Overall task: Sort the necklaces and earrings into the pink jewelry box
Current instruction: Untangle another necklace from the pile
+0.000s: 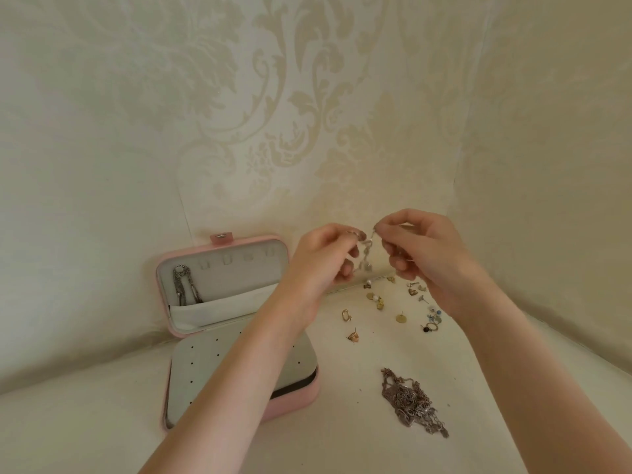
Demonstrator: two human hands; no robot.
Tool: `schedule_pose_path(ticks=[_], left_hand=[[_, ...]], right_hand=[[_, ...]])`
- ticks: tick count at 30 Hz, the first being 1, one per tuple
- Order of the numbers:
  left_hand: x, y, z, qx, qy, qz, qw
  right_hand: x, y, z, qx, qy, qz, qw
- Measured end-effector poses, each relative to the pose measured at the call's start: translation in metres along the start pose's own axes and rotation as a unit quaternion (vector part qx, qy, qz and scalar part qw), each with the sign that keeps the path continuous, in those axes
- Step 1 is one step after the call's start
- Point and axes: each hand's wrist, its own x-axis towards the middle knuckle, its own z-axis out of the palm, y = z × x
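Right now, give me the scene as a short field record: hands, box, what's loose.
left hand: pinches silver chain
right hand: pinches the same chain's other end
pink jewelry box: open, lid upright
lid hooks: one necklace hung at left
earring panel: no earrings visible
loose earrings: scattered right of box
tangled necklaces: pile, front right

No writing, label, brand mark or number can be read anywhere. The pink jewelry box (239,336) bears no lettering on its open lid, its snap tab or its perforated panel — only plain surfaces. The wall behind the box carries a floral damask pattern, not text, and the small pieces right of the box are too tiny to show any marking.
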Motion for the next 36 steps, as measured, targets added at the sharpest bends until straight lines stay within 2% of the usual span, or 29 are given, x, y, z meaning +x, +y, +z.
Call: schedule_pose_path(ticks=[1,3,5,8,10,14,16,20,24,27,32,36], left_hand=[[-0.001,-0.001,0.000,0.026,-0.022,-0.010,0.999],[-0.003,0.000,-0.001,0.000,-0.085,-0.049,0.995],[-0.003,0.000,-0.004,-0.017,-0.105,-0.054,0.993],[-0.003,0.000,-0.005,-0.001,-0.066,-0.033,0.997],[-0.003,0.000,-0.005,-0.008,-0.060,-0.038,0.997],[-0.003,-0.003,-0.001,0.068,-0.043,-0.013,0.997],[-0.003,-0.004,0.001,0.070,-0.035,-0.011,0.997],[-0.002,-0.002,-0.004,-0.037,-0.034,-0.061,0.997],[0.000,-0.001,-0.005,-0.114,-0.037,-0.083,0.989],[-0.002,-0.002,-0.004,-0.086,-0.027,-0.059,0.994],[-0.002,-0.006,-0.002,0.014,0.016,0.046,0.999],[-0.001,-0.006,-0.002,-0.037,-0.005,0.028,0.999]], right_hand=[[0.000,-0.002,-0.001,0.002,0.017,-0.018,1.000],[0.000,-0.006,-0.005,-0.006,0.039,-0.043,0.998],[0.000,-0.006,-0.009,-0.041,0.050,-0.059,0.996],[-0.001,-0.006,-0.010,-0.086,0.039,-0.061,0.994],[-0.001,-0.005,-0.010,-0.083,0.023,-0.053,0.995],[-0.001,-0.005,-0.009,-0.071,0.029,-0.052,0.996],[-0.001,-0.005,-0.009,-0.084,0.029,-0.055,0.994],[0.001,-0.002,-0.013,-0.195,0.009,-0.065,0.979],[-0.001,-0.003,-0.011,-0.194,-0.027,-0.042,0.980],[-0.002,-0.002,-0.009,-0.188,-0.046,-0.021,0.981],[-0.002,-0.001,-0.010,-0.173,-0.066,-0.011,0.983],[0.001,-0.001,-0.013,-0.148,-0.063,-0.012,0.987]])
